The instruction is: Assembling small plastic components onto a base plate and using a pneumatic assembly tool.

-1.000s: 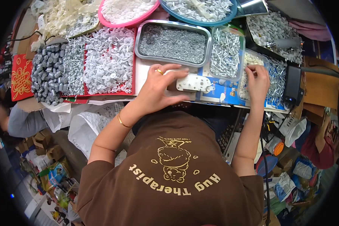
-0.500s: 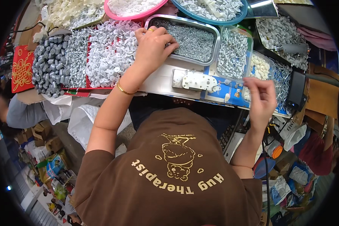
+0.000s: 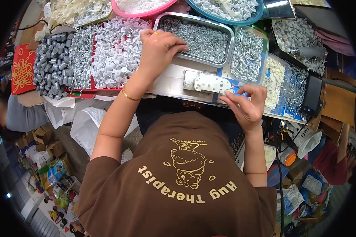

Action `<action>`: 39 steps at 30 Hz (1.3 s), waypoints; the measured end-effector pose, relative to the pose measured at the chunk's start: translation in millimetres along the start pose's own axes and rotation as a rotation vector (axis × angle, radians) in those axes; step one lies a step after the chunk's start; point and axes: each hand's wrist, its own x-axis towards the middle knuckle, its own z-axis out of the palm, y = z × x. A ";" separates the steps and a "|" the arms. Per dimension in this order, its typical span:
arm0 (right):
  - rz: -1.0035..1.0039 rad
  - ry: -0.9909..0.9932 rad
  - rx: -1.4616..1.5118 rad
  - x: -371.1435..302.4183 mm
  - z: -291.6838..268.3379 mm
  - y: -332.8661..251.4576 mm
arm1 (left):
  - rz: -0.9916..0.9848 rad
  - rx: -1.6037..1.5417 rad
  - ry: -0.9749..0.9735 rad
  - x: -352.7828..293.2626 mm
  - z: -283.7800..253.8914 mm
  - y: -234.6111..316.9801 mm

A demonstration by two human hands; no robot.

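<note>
- Reaching into the metal tray (image 3: 209, 37) of small nails at the upper middle of the frame, our left hand (image 3: 159, 46) rests on the tray's near left rim, fingers curled down and pinched together; whether they have a nail between them we cannot tell.
- Our right hand (image 3: 246, 104) sits lower, right of centre, thumb and forefinger closed on something tiny at the right end of the white plate (image 3: 211, 83); what that is we cannot make out.
- The plate lies flat at the table's front edge with its long axis running left to right, between the two hands: below and right of the left hand, just up and left of the right, which is the nearer one and touches its end.
- Right of the tray stands a clear box (image 3: 247, 55) of longer nails.
- White plastic caps (image 3: 114, 55) fill the upper left, beside grey cylinders (image 3: 51, 65).
- A pink bowl (image 3: 140, 14) and a blue bowl (image 3: 229, 14) line the top edge.
</note>
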 end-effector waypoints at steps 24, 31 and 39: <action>0.033 -0.153 -0.033 92.7 45.2 44.7 | 0.041 -0.047 -0.087 -18.3 -20.5 50.4; -0.005 -0.276 -0.025 92.9 63.8 48.5 | 0.002 0.162 -0.027 10.4 18.2 8.2; 0.117 -0.190 0.005 88.0 45.2 41.2 | -0.055 0.138 -0.013 10.0 9.1 16.9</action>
